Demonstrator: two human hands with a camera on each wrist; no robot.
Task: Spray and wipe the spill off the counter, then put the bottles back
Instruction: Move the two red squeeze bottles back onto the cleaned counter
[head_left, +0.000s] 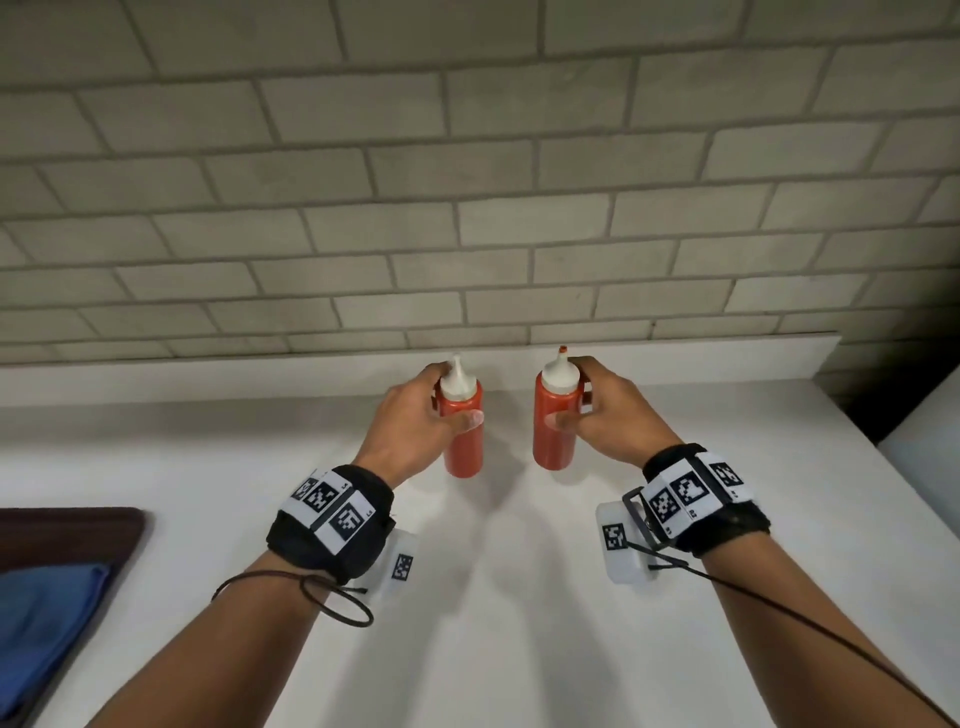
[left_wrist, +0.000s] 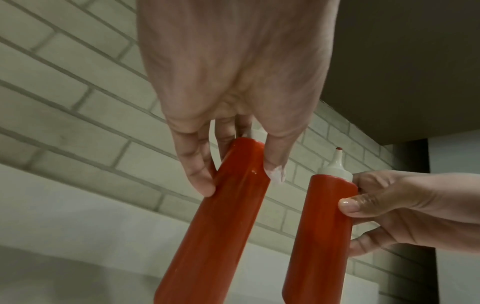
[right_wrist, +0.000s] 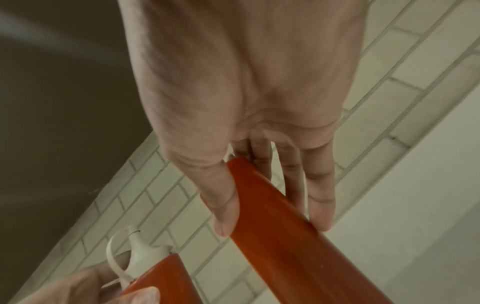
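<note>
A tiled wall (head_left: 467, 156) backs the white counter (head_left: 519, 597). A blue cloth (head_left: 41, 623) lies far left. 2 red bottles stand near the wall: left hand (head_left: 415, 421) fingers clamped on left bottle (head_left: 464, 441), right hand (head_left: 605, 410) on right bottle (head_left: 555, 431).

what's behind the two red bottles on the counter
Behind the two red bottles runs a low white ledge, then the grey brick wall. The hands hide some ledge.
</note>
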